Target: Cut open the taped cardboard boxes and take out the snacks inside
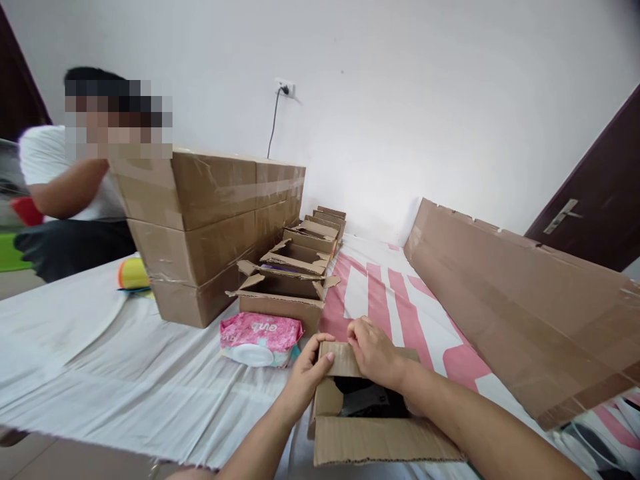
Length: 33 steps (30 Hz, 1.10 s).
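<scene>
Close in front of me stands a small cardboard box [390,440] with its near flap folded outward. Inside it lies something black and dark grey [367,401] that I cannot name. My left hand [313,363] grips the box's far left corner, its thumb lying against the far flap [340,358]. At the top of that same flap, my right hand [373,353] is closed with curled fingers, and its forearm crosses the box's right side. A pink pack of wet wipes [263,337] with a white lid lies just left of my left hand.
Several open cardboard boxes [283,308] run in a row toward the wall. Left of them rises a stack of taped cartons [215,247], with a seated person [100,180] behind it. A yellow roll [134,274] lies nearby. A long cardboard panel [515,300] borders the right side.
</scene>
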Tool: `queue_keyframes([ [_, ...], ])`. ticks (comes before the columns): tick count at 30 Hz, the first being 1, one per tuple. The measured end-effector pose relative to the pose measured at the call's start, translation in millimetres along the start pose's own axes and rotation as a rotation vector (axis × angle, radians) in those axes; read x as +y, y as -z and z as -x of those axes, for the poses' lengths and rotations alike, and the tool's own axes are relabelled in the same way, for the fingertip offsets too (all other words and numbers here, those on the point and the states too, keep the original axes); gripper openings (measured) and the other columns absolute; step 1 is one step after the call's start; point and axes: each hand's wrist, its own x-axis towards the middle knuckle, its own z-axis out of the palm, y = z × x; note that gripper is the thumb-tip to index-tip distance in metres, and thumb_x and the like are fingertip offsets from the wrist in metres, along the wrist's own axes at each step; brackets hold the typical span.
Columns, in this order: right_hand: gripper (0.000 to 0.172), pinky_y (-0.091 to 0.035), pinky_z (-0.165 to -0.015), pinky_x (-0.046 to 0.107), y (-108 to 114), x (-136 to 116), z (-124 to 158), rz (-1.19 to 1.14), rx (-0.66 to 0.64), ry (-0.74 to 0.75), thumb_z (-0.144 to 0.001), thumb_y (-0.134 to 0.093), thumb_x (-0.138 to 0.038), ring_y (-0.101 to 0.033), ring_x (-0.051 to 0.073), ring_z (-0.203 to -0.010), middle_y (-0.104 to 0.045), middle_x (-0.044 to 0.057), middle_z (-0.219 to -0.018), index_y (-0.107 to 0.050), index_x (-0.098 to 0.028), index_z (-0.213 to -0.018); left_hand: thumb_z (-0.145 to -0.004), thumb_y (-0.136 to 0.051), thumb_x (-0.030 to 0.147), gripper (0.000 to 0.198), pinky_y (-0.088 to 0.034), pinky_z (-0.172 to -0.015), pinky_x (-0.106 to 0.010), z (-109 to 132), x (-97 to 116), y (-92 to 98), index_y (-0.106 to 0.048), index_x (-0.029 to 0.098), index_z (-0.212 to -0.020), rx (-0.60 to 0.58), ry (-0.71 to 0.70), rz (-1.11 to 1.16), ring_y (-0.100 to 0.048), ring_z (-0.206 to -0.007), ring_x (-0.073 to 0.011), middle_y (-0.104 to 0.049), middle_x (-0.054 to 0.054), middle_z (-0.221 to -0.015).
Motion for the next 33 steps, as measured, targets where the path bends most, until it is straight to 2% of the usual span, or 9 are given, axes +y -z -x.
queue_keyframes([
  [5,0.019,-0.046,-0.074,0.029,28,8,3,-0.062,-0.025,0.016,-0.08,-0.044,-0.004,-0.057,0.017,-0.082,-0.061,0.003,-0.085,-0.052,-0.021,-0.085,-0.073,-0.066,0.052,0.046,-0.04,-0.064,-0.026,-4,-5,1.9,-0.052,0.022,-0.105,0.057,0.021,0.038,-0.053,-0.071,-0.0155,-0.058,0.001,-0.086],
  [9,0.015,-0.046,-0.07,0.026,43,13,12,-0.118,-0.104,-0.042,-0.08,-0.053,-0.007,-0.057,0.015,-0.078,-0.062,0.001,-0.084,-0.057,-0.02,-0.086,-0.074,-0.065,0.055,0.048,-0.041,-0.065,-0.026,-6,-8,1.1,-0.052,0.021,-0.105,0.11,0.008,0.023,-0.053,-0.073,-0.016,-0.058,0.001,-0.086],
  [14,0.015,-0.046,-0.075,0.028,45,13,26,-0.016,-0.216,-0.004,-0.076,-0.064,-0.006,-0.057,0.017,-0.083,-0.062,0.002,-0.086,-0.062,-0.019,-0.085,-0.071,-0.066,0.057,0.049,-0.042,-0.067,-0.027,-7,-10,0.9,-0.055,0.021,-0.103,0.132,-0.004,0.02,-0.053,-0.074,-0.0169,-0.059,0.0,-0.085],
  [21,0.011,-0.044,-0.08,0.032,45,23,34,0.185,-0.24,0.224,-0.084,-0.065,-0.023,-0.055,0.019,-0.088,-0.064,0.005,-0.095,-0.066,-0.021,-0.095,-0.071,-0.067,0.055,0.048,-0.043,-0.065,-0.026,-6,-8,1.2,-0.055,0.021,-0.103,0.129,0.003,0.029,-0.054,-0.072,-0.0163,-0.06,0.0,-0.085],
  [24,0.015,-0.044,-0.079,0.033,43,24,35,0.215,-0.236,0.265,-0.086,-0.063,-0.026,-0.054,0.02,-0.088,-0.064,0.006,-0.096,-0.066,-0.021,-0.099,-0.071,-0.067,0.055,0.048,-0.043,-0.064,-0.026,-6,-6,0.3,-0.054,0.021,-0.103,0.13,0.008,0.032,-0.054,-0.072,-0.016,-0.06,0.0,-0.085],
  [29,0.025,-0.046,-0.081,0.033,46,23,36,0.097,-0.188,0.155,-0.088,-0.06,-0.032,-0.056,0.021,-0.093,-0.064,0.008,-0.099,-0.062,-0.02,-0.11,-0.072,-0.066,0.055,0.048,-0.043,-0.065,-0.025,-3,-4,-1.0,-0.053,0.022,-0.104,0.112,0.027,0.049,-0.053,-0.072,-0.0151,-0.059,0.001,-0.085],
  [33,0.024,-0.047,-0.081,0.032,59,45,54,0.008,0.078,-0.123,-0.094,-0.045,-0.037,-0.058,0.019,-0.09,-0.063,0.007,-0.097,-0.058,-0.02,-0.104,-0.071,-0.067,0.055,0.049,-0.043,-0.063,-0.025,0,1,-0.8,-0.051,0.023,-0.105,0.086,0.058,0.063,-0.053,-0.071,-0.0151,-0.057,0.002,-0.084],
])
